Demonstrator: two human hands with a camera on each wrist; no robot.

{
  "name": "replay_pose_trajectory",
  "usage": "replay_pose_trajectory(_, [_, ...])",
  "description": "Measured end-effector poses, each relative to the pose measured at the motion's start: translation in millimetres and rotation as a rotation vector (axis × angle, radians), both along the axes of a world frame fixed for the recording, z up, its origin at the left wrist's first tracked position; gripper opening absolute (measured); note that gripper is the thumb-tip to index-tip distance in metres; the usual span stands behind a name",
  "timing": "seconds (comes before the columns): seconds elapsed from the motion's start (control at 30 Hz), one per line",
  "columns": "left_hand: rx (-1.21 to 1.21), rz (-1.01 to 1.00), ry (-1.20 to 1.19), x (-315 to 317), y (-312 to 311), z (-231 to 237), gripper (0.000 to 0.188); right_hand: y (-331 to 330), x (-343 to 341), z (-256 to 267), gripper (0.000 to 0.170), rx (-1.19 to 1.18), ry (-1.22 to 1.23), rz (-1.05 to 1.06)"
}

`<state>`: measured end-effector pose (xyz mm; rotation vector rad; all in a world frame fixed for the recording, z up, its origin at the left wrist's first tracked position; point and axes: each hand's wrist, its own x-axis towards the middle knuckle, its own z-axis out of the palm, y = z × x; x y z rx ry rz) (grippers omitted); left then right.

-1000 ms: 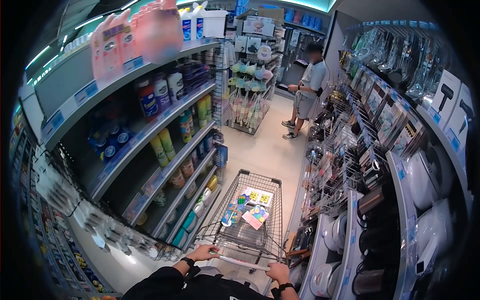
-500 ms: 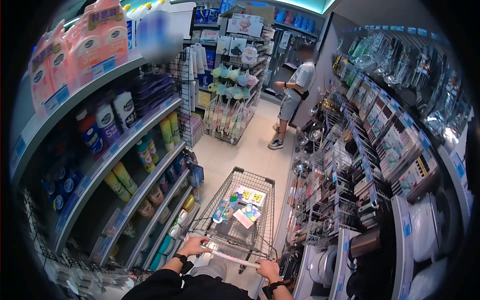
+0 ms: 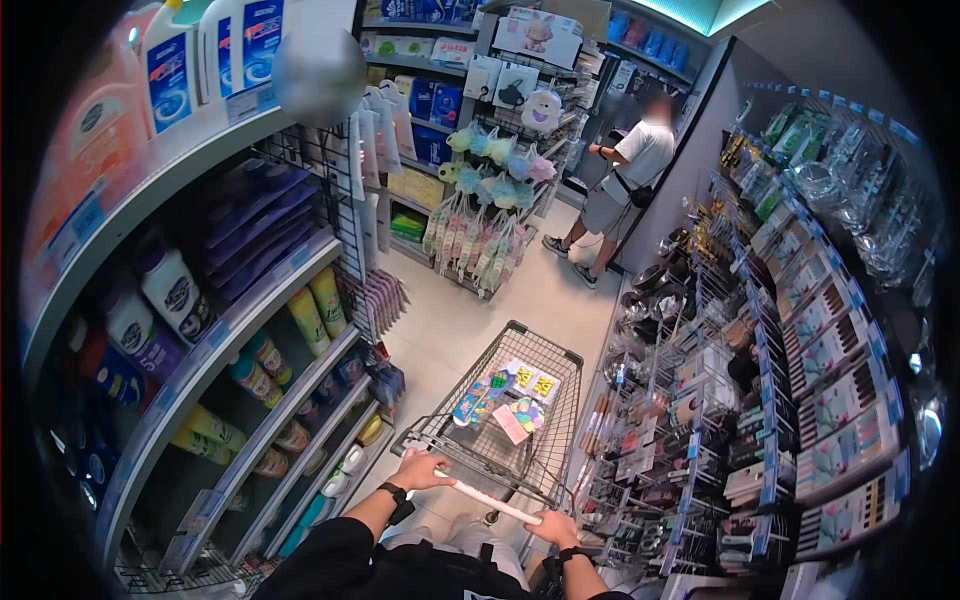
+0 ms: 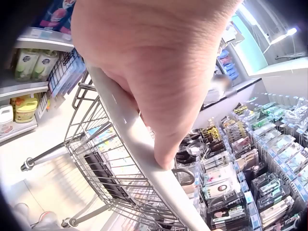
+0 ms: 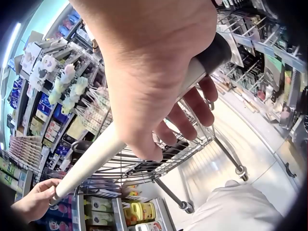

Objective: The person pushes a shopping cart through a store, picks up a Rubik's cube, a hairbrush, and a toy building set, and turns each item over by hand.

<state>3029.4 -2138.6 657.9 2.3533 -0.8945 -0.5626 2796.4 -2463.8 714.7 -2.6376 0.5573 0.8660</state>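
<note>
A wire shopping cart (image 3: 548, 338) stands ahead of me, with its pale handle (image 3: 497, 502) across my front. My left hand (image 3: 427, 470) grips the handle's left end; its thumb lies against the bar in the left wrist view, and most fingers are hidden. Near the black right end cap, my right hand (image 3: 556, 528) holds the bar, fingers curled under it in the right wrist view. Inside the cart lie a white pack with yellow patches (image 3: 537, 382), a pink-and-colourful pack (image 3: 514, 424), a blue patterned pack (image 3: 467, 407) and a small green gridded cube (image 3: 499, 380).
Shelves of bottles (image 3: 180, 290) line my left close by. On the right runs a rack of hanging goods (image 3: 720, 400). Ahead stands a display of pastel bath puffs (image 3: 490, 175). A person in a pale shirt (image 3: 648, 150) stands at the aisle's far end.
The cart and I have moved forward along the aisle, so the left shelves and puff display appear nearer. The far person has turned further away. Both hands keep their hold on the handle.
</note>
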Motion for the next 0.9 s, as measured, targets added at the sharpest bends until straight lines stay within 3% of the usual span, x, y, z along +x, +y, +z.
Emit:
replay_pose_trajectory(0.37, [0.014,-0.008,0.022,145.1,-150.4,17.6,0.055,-162.9,166.0,4.5,0.054,-0.019,-0.033,0.001])
replay_pose_trajectory(0.47, [-0.005,0.006,0.102,186.7,-187.1,9.1,0.053,-209.5,208.9,6.4,0.065,0.114,-0.044,0.015])
replay_pose_trajectory(0.6, [-0.024,-0.001,0.088,240.2,-225.2,8.0,0.054,-257.8,264.5,-0.7,0.068,0.187,-0.115,0.028])
replay_pose_trajectory(0.67, [-0.007,0.022,0.105,266.9,-244.8,8.4,0.055,-284.3,286.6,-27.3,0.067,0.444,-0.200,-0.166])
replay_pose_trajectory(0.77, [-0.038,0.031,0.118,306.4,-273.3,9.6,0.056,-318.2,322.1,-41.1,0.065,0.445,-0.261,-0.237])
replay_pose_trajectory(0.9, [-0.099,0.034,0.127,357.5,-307.3,8.4,0.056,-333.6,377.6,-11.7,0.064,0.230,-0.140,-0.240])
